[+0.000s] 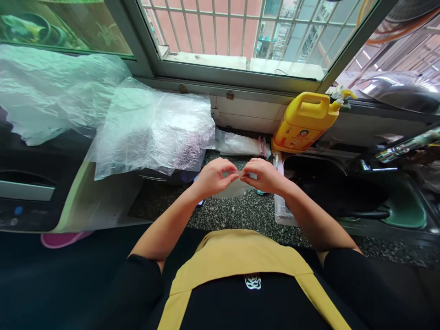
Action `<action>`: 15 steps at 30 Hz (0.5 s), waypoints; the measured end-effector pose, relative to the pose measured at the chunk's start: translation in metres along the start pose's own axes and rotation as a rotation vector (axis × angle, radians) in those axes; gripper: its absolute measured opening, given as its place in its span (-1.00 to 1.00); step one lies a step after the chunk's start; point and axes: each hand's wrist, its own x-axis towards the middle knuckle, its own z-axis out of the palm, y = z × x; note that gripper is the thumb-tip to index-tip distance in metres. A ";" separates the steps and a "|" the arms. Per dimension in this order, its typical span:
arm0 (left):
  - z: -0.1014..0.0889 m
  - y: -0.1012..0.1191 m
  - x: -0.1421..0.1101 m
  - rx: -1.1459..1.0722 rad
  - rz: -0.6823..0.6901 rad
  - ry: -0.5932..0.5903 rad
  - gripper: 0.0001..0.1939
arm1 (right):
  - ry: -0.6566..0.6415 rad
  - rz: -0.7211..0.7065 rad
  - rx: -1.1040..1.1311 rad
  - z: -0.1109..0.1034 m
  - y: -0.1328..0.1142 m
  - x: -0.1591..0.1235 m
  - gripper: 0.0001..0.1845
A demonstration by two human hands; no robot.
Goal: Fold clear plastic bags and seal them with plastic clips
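Above the speckled countertop (237, 215), my left hand (216, 176) and my right hand (263, 176) meet with their fingertips close together. Both are closed in a pinch on the edge of a thin, pale, translucent plastic bag (233, 189). It hangs below the fingers, and my hands partly hide it. Just behind them lies a clear packet (240, 144) with a pink end. A small teal item (261, 192) shows beneath my right hand, too covered to name.
Large clear plastic sheets (154, 128) drape over the appliances at left. A yellow jug (302, 121) with a pump stands at back right. Beside my right forearm are a clear tray edge (283, 215) and a sink (407, 201) holding a black pan (330, 188). A barred window is ahead.
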 end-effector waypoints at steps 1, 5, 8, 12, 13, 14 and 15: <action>0.000 0.001 0.001 -0.009 -0.009 -0.013 -0.87 | 0.038 0.015 0.011 -0.002 0.001 -0.002 -0.90; -0.003 0.000 0.000 -0.162 -0.048 0.053 -0.81 | 0.349 0.201 0.271 -0.005 0.016 -0.019 -0.38; -0.009 -0.004 -0.003 -0.244 -0.075 0.077 -0.80 | 0.413 0.362 0.657 0.007 0.032 -0.028 -0.25; -0.018 -0.010 -0.006 -0.219 -0.096 0.042 -0.77 | 0.405 0.470 0.876 0.027 0.037 -0.023 -0.55; -0.021 -0.011 -0.006 -0.183 -0.098 0.044 -0.78 | 0.416 0.475 0.864 0.029 0.034 -0.021 -0.60; -0.023 -0.011 -0.006 -0.136 -0.094 0.066 -0.80 | 0.425 0.470 0.834 0.030 0.031 -0.018 -0.64; -0.025 -0.009 -0.004 -0.083 -0.080 0.103 -0.80 | 0.432 0.457 0.791 0.030 0.027 -0.016 -0.66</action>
